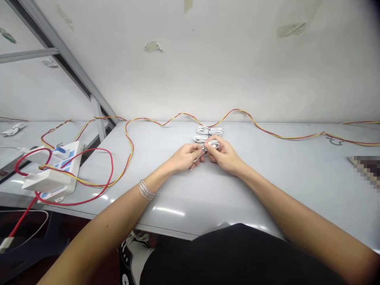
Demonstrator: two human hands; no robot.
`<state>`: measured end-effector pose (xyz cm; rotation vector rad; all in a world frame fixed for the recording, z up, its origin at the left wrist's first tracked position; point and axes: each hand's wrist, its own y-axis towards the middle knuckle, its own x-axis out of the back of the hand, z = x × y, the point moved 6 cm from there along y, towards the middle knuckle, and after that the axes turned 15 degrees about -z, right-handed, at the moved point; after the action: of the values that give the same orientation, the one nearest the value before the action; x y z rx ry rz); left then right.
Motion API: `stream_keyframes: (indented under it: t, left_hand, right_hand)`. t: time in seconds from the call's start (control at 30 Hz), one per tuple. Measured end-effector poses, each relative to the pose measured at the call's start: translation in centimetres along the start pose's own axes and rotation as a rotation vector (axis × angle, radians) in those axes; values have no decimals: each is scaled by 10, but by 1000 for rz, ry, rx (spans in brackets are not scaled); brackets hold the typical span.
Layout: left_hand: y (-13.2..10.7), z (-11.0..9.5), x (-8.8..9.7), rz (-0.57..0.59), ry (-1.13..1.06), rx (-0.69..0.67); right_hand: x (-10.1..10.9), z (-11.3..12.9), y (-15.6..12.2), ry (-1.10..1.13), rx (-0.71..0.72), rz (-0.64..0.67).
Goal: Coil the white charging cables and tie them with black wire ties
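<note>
My left hand (186, 156) and my right hand (224, 155) meet at the middle of the grey table (267, 174), fingers pinched together. Between them they hold a coiled white cable (212, 145) by its end, with a small connector at the fingertips. Just behind them lie two more coiled white cable bundles (209, 130), tied in the middle with dark ties. A silver bracelet (146, 190) is on my left wrist.
A twisted red and yellow wire (237, 113) runs along the table's back edge by the wall. At the left, a white power strip (55, 172) sits under loops of red cable (103, 186). A metal shelf frame (74, 71) stands at the far left.
</note>
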<state>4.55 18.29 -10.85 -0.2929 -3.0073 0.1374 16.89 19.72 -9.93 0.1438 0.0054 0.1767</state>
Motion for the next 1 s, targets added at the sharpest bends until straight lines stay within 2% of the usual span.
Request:
stream_keyframes:
  t: [0.3, 0.43, 0.63, 0.77, 0.9, 1.0]
  left_hand:
    - [-1, -7, 3, -127, 69, -64]
    - [-1, -8, 5, -141, 102, -112]
    - [0, -3, 0, -66, -144, -23]
    - [0, -5, -1, -50, -218, -3]
    - [1, -10, 4, -143, -160, -38]
    - [2, -11, 8, -222, -162, -45]
  right_hand:
    - [3, -1, 1, -59, 37, -38]
    - [5, 1, 2, -101, 64, -54]
    - [0, 3, 0, 37, -34, 11]
    - [-2, 6, 0, 24, -14, 24]
    - [4, 2, 2, -113, 64, -91]
    - [14, 6, 1, -223, 171, -285]
